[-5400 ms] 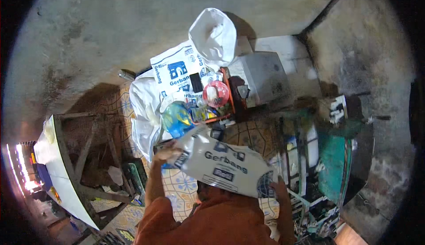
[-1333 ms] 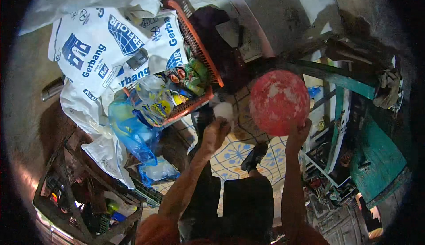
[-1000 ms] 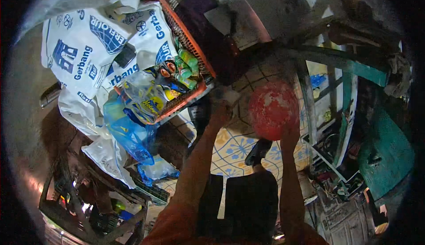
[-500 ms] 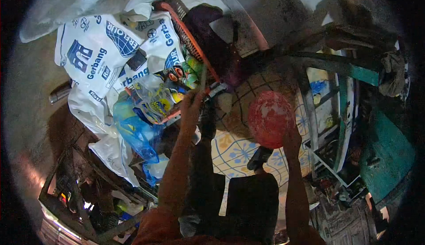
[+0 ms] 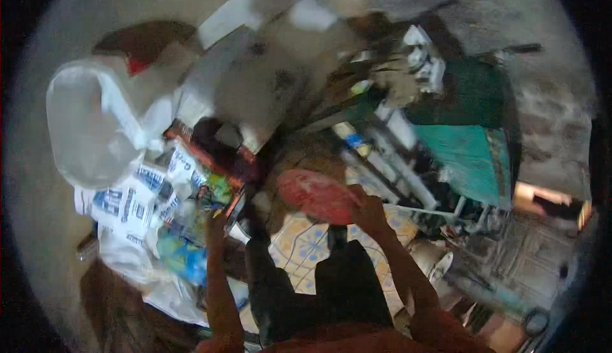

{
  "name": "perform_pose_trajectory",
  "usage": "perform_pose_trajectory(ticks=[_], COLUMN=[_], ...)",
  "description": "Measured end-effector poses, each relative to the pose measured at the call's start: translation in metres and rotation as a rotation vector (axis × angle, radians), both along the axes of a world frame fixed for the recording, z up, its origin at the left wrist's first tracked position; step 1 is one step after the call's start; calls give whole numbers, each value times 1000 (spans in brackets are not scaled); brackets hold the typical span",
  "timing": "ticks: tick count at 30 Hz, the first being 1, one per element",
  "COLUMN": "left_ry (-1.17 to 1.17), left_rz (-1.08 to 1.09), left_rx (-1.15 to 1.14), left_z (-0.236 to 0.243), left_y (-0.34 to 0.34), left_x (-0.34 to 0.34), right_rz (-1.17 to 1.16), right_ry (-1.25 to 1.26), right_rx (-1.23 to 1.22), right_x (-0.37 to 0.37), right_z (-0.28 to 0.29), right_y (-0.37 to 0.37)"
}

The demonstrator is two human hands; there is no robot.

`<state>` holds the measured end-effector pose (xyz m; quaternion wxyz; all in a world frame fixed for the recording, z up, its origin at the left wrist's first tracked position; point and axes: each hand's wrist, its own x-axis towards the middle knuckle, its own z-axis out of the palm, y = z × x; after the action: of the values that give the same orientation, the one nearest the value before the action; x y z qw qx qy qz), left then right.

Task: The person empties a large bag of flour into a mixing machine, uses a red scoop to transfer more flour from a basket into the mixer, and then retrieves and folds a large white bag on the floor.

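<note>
My right hand [image 5: 368, 211] grips the edge of a flat round red plate [image 5: 315, 193], held out in front of me above my knees. My left hand [image 5: 215, 221] reaches to the rim of an orange crate [image 5: 210, 161] crammed with colourful packets; its fingers are blurred, and I cannot see whether they hold anything. White printed sacks [image 5: 131, 200] lie beside the crate on the left. The picture is dark and smeared by motion.
A large translucent white bag [image 5: 89, 130] stands at the far left. A pale box or block [image 5: 255, 79] lies behind the crate. A green-painted frame with shelves [image 5: 465, 155] fills the right side. Patterned floor tiles [image 5: 299, 244] show between my legs.
The view has swung to the right, so the crate and sacks now sit at the left. My left hand went from beside the plate to the crate's rim. The red plate stayed in my right hand.
</note>
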<state>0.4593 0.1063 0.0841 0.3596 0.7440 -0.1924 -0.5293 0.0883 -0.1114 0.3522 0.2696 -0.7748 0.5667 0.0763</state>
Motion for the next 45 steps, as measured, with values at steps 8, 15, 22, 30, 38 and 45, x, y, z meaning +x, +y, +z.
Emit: perform_pose_trajectory(ticks=[8, 15, 22, 30, 38, 45], left_ry=[-338, -102, -460, -722, -749, -744], left_rz=[-394, -434, -345, -136, -138, -129], left_rx=[-251, -572, -596, -532, -479, -556], left_z=[236, 477, 498, 502, 490, 493], left_y=[-182, -387, -469, -477, -474, -477], left_x=[-112, -325, -462, -485, -479, -483], right_rz=[-281, -484, 139, 803, 965, 815], right_ry=[-205, -173, 96, 153, 172, 129], right_rx=[-409, -927, -787, -557, -387, -350], right_x=[-113, -338, -393, -300, -320, -416], right_z=[285, 377, 296, 227, 238, 230], right_y=[-67, -156, -310, -363, -330, -304])
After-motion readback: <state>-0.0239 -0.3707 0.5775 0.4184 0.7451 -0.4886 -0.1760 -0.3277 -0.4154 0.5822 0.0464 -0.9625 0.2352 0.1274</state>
